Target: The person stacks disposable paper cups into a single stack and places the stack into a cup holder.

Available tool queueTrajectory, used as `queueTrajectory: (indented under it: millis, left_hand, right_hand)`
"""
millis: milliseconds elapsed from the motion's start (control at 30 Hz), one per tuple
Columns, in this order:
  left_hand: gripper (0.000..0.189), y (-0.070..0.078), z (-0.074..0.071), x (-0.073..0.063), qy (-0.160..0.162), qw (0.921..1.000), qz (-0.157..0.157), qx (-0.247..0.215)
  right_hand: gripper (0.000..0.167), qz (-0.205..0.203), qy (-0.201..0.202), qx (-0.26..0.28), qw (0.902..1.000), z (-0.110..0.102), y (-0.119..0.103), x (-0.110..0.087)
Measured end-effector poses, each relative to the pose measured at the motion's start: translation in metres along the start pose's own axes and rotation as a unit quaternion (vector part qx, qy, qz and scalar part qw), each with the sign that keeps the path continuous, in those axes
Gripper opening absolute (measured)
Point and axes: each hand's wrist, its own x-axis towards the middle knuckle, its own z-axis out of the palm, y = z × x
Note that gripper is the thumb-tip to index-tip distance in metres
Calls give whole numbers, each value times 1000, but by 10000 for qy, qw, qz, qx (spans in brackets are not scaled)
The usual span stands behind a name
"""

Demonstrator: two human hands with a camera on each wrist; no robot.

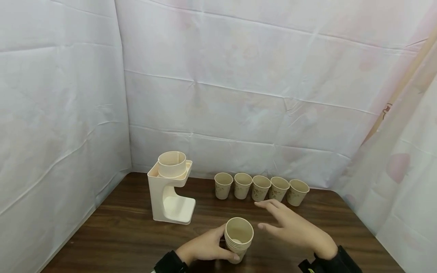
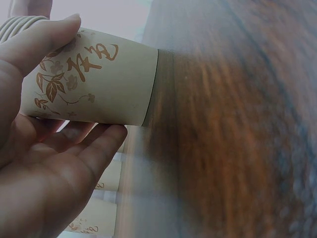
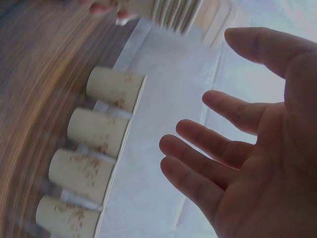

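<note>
I operate from the far end and read the three views as follows: the left hand [image 1: 208,247] grasps a stack of nested cream cups [image 1: 240,247], its thumb set on the near side and its other fingers [image 2: 106,141] curled round the opposite side. The stack sits inside that grasp, upright, mouth up, several rims banded together just above the left thumb. Brown leaves and written characters are printed on its wall beside the thumb tip; whether its base bears on the dark wood-grain table [image 1: 116,220] beneath the fingers, I cannot tell. The right hand [image 1: 293,227] is released: its fingers are extended and slightly spread, the thumb stands apart from them, and the palm is free. It hangs above the table, to the right of the stack and apart from it. Beyond the right fingertips, a row of five cups [image 1: 261,188] stands upright, rims upward; in the head view the fingers overlap the lower edge of the row. Ahead and to the left of the left fingers stands a cream stand [image 1: 157,199], carrying a round collar [image 1: 172,170] on its upper tray. Farthest from both sets of fingers, behind the row, hangs a pale creased cloth [image 1: 235,113]
</note>
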Motion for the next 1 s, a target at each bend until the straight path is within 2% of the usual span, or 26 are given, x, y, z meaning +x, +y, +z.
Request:
queueTrajectory:
  millis: [133, 333, 733, 867, 1000]
  left_hand:
    - [72, 1, -1, 0, 22, 10000, -27, -13]
    - [71, 1, -1, 1, 7, 10000, 40, 32]
    - [70, -3, 0, 1, -43, 10000, -11, 30]
    - [70, -3, -1, 2, -22, 10000, 78, 21]
    - [69, -1, -1, 1, -36, 10000, 89, 12]
  right_hand:
    - [52, 32, 209, -85, 9997, -5, 16, -1]
    - [52, 541, 336, 37, 9980, -14, 41, -6]
    - [58, 1121, 743, -97, 9909, -25, 94, -16]
    - [61, 1283, 1015, -313, 9860, -23, 112, -18]
    - [65, 1643, 1131, -527, 9785, -20, 135, -20]
